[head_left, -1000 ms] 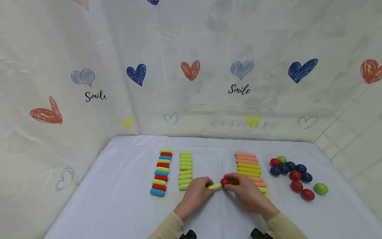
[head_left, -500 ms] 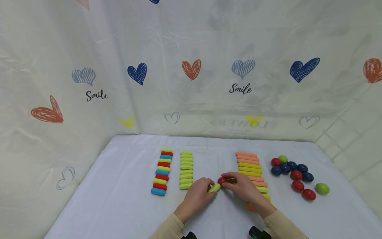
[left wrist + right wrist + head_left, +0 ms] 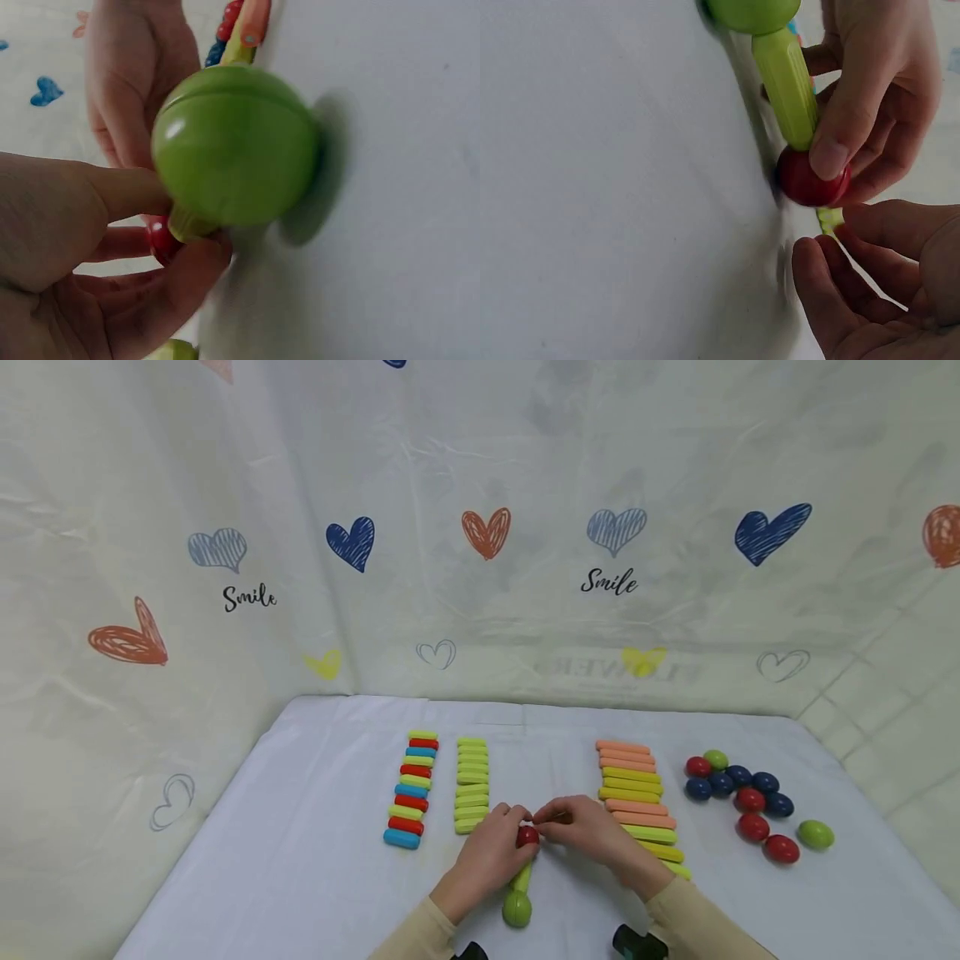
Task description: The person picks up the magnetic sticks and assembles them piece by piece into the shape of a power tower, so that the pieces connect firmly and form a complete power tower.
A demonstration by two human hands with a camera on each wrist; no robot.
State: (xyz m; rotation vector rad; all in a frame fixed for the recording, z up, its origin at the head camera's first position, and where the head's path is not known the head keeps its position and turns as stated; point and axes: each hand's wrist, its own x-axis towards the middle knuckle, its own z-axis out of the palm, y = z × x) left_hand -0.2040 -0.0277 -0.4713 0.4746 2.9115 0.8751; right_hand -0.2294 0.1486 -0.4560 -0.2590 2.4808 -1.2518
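My left hand (image 3: 486,853) grips a red ball (image 3: 528,836), its thumb pressing on it in the right wrist view. A yellow-green ribbed rod (image 3: 786,90) joins that ball to a green ball (image 3: 232,150). In the head view the piece points toward me, green ball nearest. My right hand (image 3: 588,837) is just right of the red ball. In the right wrist view its thumb and fingers (image 3: 815,281) stand apart with nothing between them.
On the white tabletop (image 3: 315,902) lie a column of red, blue and green rods (image 3: 412,791), a column of yellow-green rods (image 3: 472,789), orange and yellow rods (image 3: 633,785) partly behind the right arm, and several red, blue and green balls (image 3: 750,800). A printed curtain hangs behind.
The rod has swung from pointing right to pointing toward me, bringing the green ball into view. The red ball has moved left; my right hand has let go of it.
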